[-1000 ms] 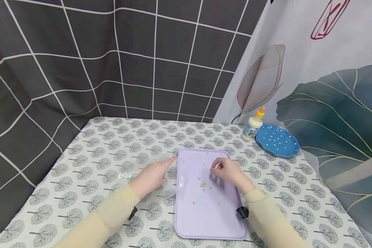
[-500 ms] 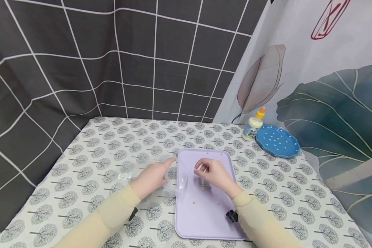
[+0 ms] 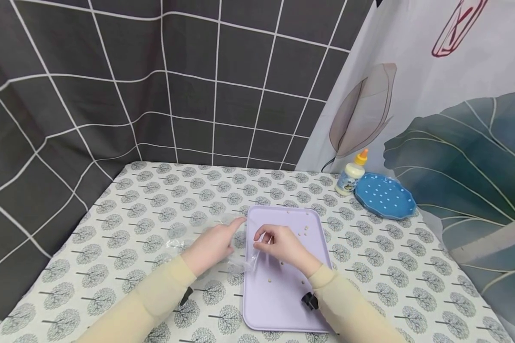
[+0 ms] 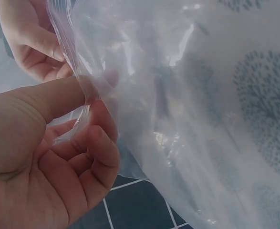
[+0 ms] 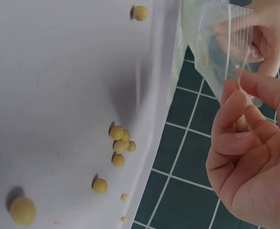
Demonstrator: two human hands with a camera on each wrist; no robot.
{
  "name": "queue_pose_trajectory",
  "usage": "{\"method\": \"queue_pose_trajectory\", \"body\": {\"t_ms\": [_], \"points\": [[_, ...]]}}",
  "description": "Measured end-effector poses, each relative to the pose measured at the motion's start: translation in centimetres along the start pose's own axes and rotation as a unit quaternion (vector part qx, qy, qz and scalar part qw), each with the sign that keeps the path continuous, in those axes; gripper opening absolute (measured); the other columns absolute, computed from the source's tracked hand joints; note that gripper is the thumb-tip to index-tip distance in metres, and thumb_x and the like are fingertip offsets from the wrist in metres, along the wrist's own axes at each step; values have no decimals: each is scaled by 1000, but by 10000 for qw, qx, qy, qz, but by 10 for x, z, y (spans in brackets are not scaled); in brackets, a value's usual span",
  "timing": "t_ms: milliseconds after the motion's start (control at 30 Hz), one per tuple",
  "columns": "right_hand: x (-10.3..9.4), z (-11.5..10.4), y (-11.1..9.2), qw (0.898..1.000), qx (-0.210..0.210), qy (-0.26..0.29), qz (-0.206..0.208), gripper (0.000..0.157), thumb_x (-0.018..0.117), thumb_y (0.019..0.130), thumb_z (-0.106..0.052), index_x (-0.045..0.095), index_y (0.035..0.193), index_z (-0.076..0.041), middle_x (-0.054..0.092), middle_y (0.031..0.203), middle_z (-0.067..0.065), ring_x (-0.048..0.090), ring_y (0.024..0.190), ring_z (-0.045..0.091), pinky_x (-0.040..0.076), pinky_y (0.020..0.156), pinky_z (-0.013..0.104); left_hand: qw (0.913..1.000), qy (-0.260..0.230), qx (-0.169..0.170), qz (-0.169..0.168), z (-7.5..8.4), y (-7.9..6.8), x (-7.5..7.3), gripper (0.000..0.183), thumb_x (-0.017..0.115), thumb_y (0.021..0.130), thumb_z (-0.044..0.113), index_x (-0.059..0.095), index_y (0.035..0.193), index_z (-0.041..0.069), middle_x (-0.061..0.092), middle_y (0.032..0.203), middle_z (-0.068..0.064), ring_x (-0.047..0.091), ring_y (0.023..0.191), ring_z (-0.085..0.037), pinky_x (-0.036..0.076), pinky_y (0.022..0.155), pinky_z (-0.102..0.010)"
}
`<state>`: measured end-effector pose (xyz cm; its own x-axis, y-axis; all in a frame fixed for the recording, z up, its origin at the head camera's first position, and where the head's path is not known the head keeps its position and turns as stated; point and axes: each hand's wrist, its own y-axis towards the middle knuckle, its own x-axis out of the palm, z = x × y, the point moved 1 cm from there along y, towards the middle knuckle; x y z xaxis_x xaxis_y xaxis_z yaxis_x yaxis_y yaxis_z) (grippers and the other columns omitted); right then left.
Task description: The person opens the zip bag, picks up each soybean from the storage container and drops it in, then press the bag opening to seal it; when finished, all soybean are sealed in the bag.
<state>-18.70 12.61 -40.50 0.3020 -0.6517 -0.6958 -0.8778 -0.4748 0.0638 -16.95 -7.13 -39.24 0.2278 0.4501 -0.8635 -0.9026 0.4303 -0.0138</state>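
My left hand (image 3: pixel 210 243) grips a clear zip bag (image 4: pixel 144 62) at its mouth, left of the lilac tray (image 3: pixel 266 309). In the left wrist view one finger reaches past the bag's edge while the others curl below it. My right hand (image 3: pixel 276 243) is over the tray's left rim, at the bag's mouth. Its thumb and forefinger come together at the tips, overlapping the ridged zip edge in the right wrist view; I cannot tell whether anything is between them. Small round yellow beans (image 5: pixel 99 185) lie scattered on the tray, several bunched together (image 5: pixel 120 140).
A yellow-capped squeeze bottle (image 3: pixel 349 176) stands at the back right, beside a blue dotted plate (image 3: pixel 385 196). The tree-print tablecloth (image 3: pixel 150 228) covers the table. Behind hangs a dark grid-patterned curtain (image 3: pixel 189 90), with a leaf-print cloth (image 3: pixel 468 157) to the right.
My right hand has moved left across the tray to the bag's mouth, fingertips held together, baring beans at the tray's far right. My left hand has stayed in place with the bag.
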Motion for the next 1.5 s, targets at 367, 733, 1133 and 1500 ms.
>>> {"method": "queue_pose_trajectory", "body": {"t_ms": [367, 733, 1133, 1500], "points": [[0, 2, -2, 9999, 53, 80, 100, 5, 70, 83, -14, 66, 87, -13, 58, 69, -6, 48, 56, 6, 43, 48, 20, 10000, 10, 90, 11, -1, -2, 0, 82, 72, 78, 1, 31, 148, 12, 51, 66, 7, 48, 56, -6, 46, 54, -18], [-10, 16, -8, 9973, 479, 370, 418, 5, 68, 85, -13, 65, 88, -10, 58, 65, -2, 50, 52, 9, 44, 45, 22, 9999, -153, 34, -22, 0, -3, 0, 81, 71, 78, 0, 31, 148, 11, 52, 66, 6, 49, 55, -8, 46, 54, -18], [-19, 46, -17, 9963, 822, 263, -13, 6, 69, 83, -10, 65, 86, -7, 63, 66, 5, 56, 50, 15, 46, 45, 23, 9999, -143, -17, -85, 0, -2, 1, 83, 71, 78, 1, 29, 148, 13, 55, 69, 5, 50, 56, -7, 48, 59, -18], [-20, 59, -12, 9943, 1047, 112, -180, 7, 71, 80, -9, 65, 84, -7, 57, 63, -1, 49, 50, 10, 40, 43, 20, 9998, -141, -67, -96, 0, -1, 2, 82, 72, 78, 1, 31, 148, 12, 65, 83, -6, 52, 58, -7, 48, 58, -18]]}}
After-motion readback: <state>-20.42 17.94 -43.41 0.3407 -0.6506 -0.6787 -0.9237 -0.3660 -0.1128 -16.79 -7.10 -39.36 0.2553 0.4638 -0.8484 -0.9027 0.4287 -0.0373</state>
